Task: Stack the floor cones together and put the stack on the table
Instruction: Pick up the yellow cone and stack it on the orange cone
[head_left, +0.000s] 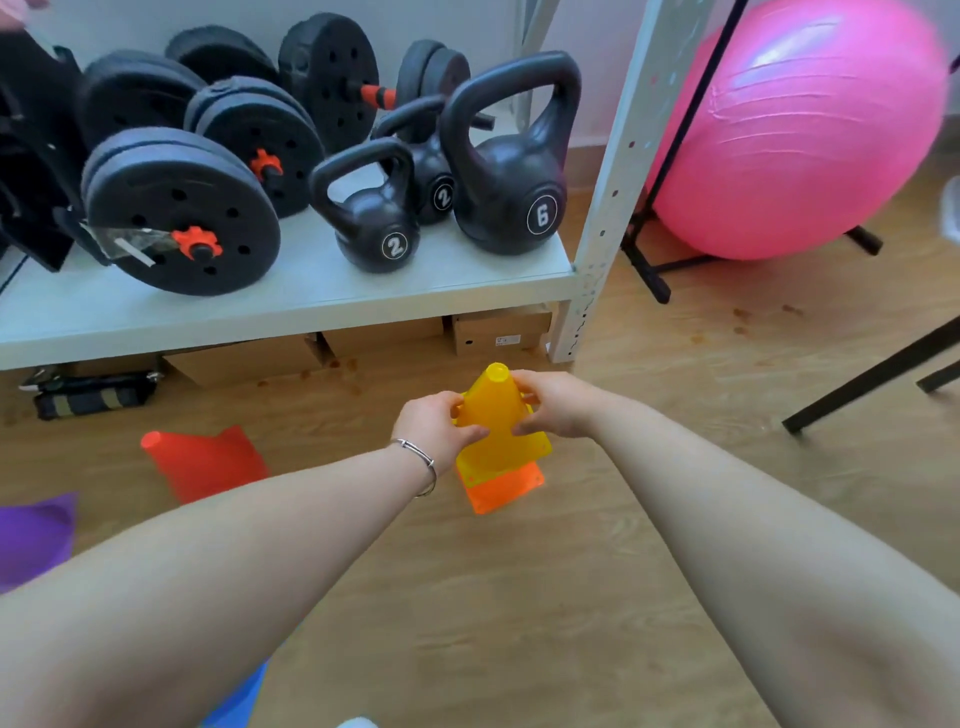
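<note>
A yellow cone (500, 422) stands upright over an orange cone (503, 489), whose square base shows beneath it on the wooden floor. My left hand (435, 425) grips the yellow cone's left side and my right hand (556, 404) grips its right side. A red cone (205, 458) lies tipped on its side on the floor to the left. A purple cone (34, 535) shows at the left edge, and a blue one (236, 701) peeks out under my left forearm.
A white metal shelf (291, 306) holds weight plates (176, 208) and kettlebells (511, 171); cardboard boxes (498, 332) sit beneath it. A pink exercise ball (800, 130) rests on a black stand at right. Black furniture legs (872, 374) cross the right edge.
</note>
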